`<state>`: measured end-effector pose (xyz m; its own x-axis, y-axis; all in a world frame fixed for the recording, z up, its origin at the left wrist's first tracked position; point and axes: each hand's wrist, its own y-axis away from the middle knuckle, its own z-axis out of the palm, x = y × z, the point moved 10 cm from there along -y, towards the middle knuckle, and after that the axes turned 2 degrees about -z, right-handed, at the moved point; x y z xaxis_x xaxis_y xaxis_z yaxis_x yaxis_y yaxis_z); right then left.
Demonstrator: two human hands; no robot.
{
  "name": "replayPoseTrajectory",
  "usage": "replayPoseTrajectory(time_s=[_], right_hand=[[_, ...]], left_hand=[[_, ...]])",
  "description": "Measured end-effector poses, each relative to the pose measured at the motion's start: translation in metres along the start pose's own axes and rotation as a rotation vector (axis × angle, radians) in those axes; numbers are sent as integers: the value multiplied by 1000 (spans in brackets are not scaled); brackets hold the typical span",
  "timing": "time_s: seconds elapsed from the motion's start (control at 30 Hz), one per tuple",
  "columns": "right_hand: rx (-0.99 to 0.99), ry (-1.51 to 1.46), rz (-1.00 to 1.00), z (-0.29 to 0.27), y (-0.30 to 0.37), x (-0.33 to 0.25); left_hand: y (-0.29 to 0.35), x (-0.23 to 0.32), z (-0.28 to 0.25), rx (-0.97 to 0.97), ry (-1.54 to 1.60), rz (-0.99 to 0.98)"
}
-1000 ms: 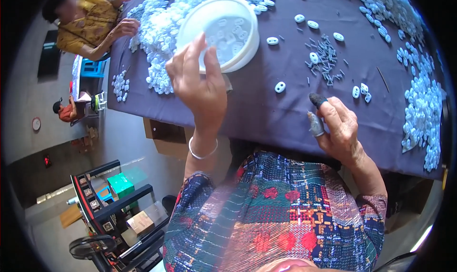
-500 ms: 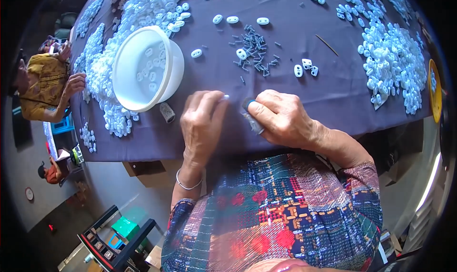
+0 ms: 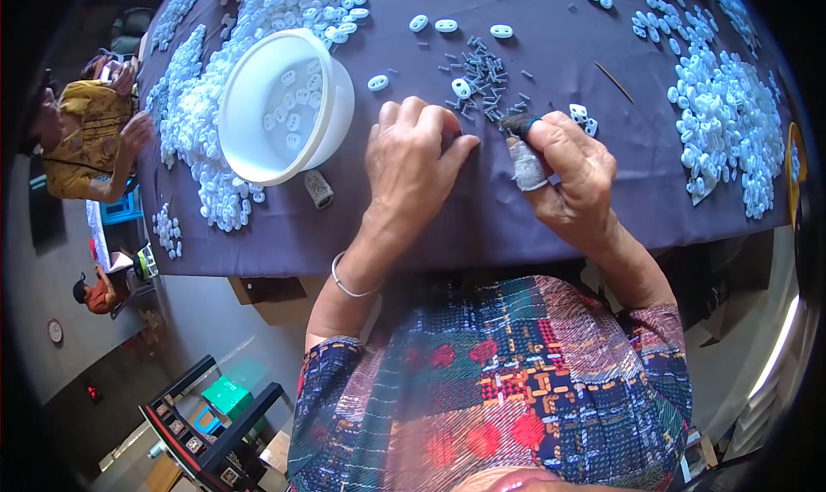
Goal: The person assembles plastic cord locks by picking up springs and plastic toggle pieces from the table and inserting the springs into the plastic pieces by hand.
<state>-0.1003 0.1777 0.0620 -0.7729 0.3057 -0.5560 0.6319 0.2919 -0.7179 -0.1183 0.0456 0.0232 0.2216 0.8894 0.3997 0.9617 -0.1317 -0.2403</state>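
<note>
Since the left hand [image 3: 411,160] left the white bowl [image 3: 284,105], it rests flat beside the right hand [image 3: 568,169], fingertips pinching something unclear; right grips a grey-wrapped tool [image 3: 523,156], dark pins [image 3: 482,74] just beyond.

Small dark pins [image 3: 487,77] piled by fingertips
</note>
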Motion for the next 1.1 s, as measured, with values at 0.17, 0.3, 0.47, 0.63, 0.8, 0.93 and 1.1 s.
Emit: replayPoseTrajectory(time_s=[0.17,0.3,0.47,0.63,0.8,0.93,1.1], right_hand=[[-100,-55,-36,19,6,-8],[-213,-14,-60,34,13,-14],[-231,-24,-43,32,13,-13],[-241,-101,25,36,11,-4],[-317,-393,215,50,15,9],[-380,-466,253,56,19,12],[-389,-464,263,55,19,12]], left_hand=[[1,-5,8,-66,54,57],[12,-1,-5,27,270,56],[26,-22,-5,29,633,-204],[36,-26,0,-18,931,-432],[52,-34,19,-204,1221,-607],[59,-33,27,-227,1276,-621],[64,-27,26,-157,1255,-634]])
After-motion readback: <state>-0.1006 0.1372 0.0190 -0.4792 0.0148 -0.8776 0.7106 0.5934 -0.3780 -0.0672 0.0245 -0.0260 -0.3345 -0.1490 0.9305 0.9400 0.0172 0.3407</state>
